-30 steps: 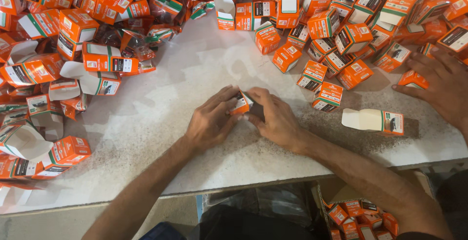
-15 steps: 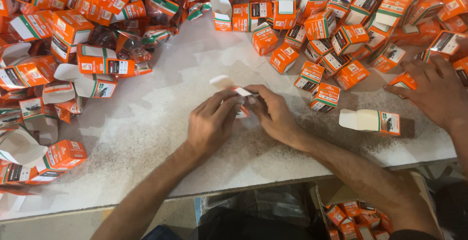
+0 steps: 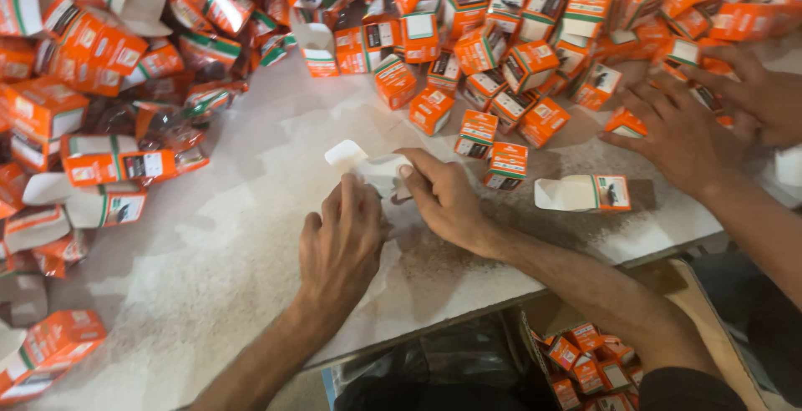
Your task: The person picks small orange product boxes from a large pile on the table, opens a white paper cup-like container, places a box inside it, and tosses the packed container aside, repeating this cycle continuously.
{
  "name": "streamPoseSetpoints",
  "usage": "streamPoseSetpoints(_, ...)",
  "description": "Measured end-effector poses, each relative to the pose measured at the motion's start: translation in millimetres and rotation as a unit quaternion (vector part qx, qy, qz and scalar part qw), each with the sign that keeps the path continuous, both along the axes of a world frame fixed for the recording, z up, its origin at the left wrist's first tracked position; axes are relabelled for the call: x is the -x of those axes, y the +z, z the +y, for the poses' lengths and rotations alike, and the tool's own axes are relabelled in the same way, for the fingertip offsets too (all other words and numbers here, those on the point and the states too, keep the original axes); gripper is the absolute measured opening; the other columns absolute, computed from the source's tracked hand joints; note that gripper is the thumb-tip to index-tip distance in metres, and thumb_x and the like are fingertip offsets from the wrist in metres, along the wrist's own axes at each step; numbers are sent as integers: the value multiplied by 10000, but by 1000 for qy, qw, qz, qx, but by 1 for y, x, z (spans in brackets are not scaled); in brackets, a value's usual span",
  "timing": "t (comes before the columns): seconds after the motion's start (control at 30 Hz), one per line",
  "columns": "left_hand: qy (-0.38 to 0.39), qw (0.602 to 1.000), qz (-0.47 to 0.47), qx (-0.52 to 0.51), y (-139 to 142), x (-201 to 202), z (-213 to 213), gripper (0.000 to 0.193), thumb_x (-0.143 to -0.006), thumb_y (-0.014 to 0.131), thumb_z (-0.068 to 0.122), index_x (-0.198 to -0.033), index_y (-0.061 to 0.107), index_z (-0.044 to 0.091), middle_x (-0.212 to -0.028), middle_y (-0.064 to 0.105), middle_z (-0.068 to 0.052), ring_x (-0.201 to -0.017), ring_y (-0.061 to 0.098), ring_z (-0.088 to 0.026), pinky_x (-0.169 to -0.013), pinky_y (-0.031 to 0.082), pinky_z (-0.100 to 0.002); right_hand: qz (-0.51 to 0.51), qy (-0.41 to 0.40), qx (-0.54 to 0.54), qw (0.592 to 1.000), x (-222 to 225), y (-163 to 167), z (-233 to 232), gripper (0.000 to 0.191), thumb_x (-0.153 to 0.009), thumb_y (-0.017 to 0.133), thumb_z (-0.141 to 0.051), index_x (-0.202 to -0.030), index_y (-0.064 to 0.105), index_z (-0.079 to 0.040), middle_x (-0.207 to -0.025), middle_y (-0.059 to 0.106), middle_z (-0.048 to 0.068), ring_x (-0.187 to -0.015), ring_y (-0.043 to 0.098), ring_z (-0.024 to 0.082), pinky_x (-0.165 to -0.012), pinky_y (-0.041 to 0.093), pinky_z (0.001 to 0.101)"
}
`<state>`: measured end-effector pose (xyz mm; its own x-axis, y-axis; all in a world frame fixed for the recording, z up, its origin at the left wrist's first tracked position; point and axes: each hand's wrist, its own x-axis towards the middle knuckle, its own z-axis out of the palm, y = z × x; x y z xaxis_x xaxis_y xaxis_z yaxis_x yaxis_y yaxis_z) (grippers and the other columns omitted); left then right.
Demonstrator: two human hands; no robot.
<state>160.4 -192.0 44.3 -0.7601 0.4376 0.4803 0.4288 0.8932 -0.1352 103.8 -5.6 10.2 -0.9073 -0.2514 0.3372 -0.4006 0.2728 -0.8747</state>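
Observation:
Both my hands meet over a small open carton (image 3: 369,167) on the white table (image 3: 209,269). Its white inside and open flap face up and left. My left hand (image 3: 341,240) rests on the carton's near side with fingers on it. My right hand (image 3: 443,198) grips the carton's right end, the thumb pressing at its edge. The part of the carton under my fingers is hidden.
Heaps of small orange, white and green cartons (image 3: 92,68) cover the table's left and far side (image 3: 501,35). One open carton (image 3: 585,193) lies on its side at my right. Another person's hands (image 3: 685,131) work among the cartons at the far right. A bin of cartons (image 3: 589,361) sits below the table edge.
The carton between my hands has unfolded, its white flap now sticking out to the left. The other person's hands have moved leftward into the pile.

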Motion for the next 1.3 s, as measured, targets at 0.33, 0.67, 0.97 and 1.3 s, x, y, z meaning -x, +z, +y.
streamPoseSetpoints(0.33,-97,991,-72,-62,-19,18,-11,596,-767,744,178,-1302,569,-15,-1202,578,-234,-914,630,-328,-667,559,-418,295,-292,-148,898,33,42,169,604,-1139,525,-93,-1585,128,3,-1405,262,82,-1249,366,175,-983,409,313)
streamPoseSetpoints(0.67,-20,981,-191,1,-12,34,-35,276,-907,680,99,-1164,583,74,-983,627,-123,-856,682,-273,-613,572,-413,106,-115,-572,805,-71,36,191,854,-769,790,-491,-1348,501,67,-1309,597,285,-1243,573,448,-1007,482,495)
streamPoseSetpoints(0.97,-146,927,-187,-290,-13,24,-47,453,-848,799,134,-1270,634,145,-1133,698,-97,-920,740,-247,-723,604,-370,-4,-91,-84,992,-66,10,94,879,-787,906,-395,-1341,335,-22,-1243,564,196,-1102,686,209,-900,615,369)
streamPoseSetpoints(1.3,-211,885,32,-414,-14,-10,-48,423,-854,795,-34,-1195,560,52,-1317,598,-229,-1168,678,-375,-928,614,-406,87,164,-255,949,-10,-26,20,1021,-863,766,-141,-1610,101,64,-1632,259,314,-1529,247,504,-1265,204,548)
